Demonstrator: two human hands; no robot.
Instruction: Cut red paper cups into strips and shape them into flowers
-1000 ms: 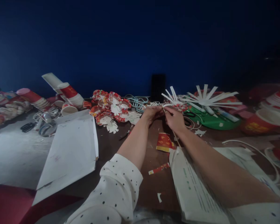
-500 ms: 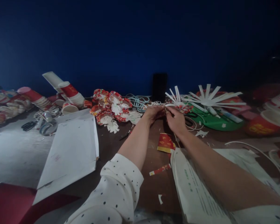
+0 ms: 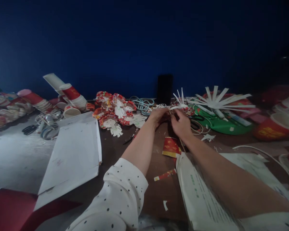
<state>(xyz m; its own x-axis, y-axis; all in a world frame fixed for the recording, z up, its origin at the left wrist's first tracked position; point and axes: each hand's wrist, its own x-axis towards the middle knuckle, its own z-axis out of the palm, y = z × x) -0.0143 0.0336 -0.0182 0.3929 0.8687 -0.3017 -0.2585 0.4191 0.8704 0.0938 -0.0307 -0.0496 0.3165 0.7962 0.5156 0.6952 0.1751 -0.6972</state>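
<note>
Close together at the far side of the brown table, my left hand (image 3: 160, 116) and my right hand (image 3: 181, 123) are both closed. White paper strips (image 3: 179, 98) of a cut paper cup rise just behind my fingers, and my left hand seems to grip that piece, mostly hidden. A thin brown cord (image 3: 182, 146) runs from my right fingers down toward the table. Below my hands lies a red and gold paper scrap (image 3: 170, 147). Another paper cup cut into spread white strips (image 3: 215, 102) sits to the right on a green sheet (image 3: 227, 127).
Red and white paper figures (image 3: 115, 110) and blue cord (image 3: 143, 104) lie left of my hands. Stacked paper cups (image 3: 73, 96), scissors (image 3: 29, 129) and a white board (image 3: 72, 150) are farther left. A printed white bag (image 3: 199, 192) lies under my right forearm. A black upright object (image 3: 165, 89) stands behind.
The white strips behind my hands have turned slightly and bunched closer together. My right fingers have shifted a little; my arms stay almost in place.
</note>
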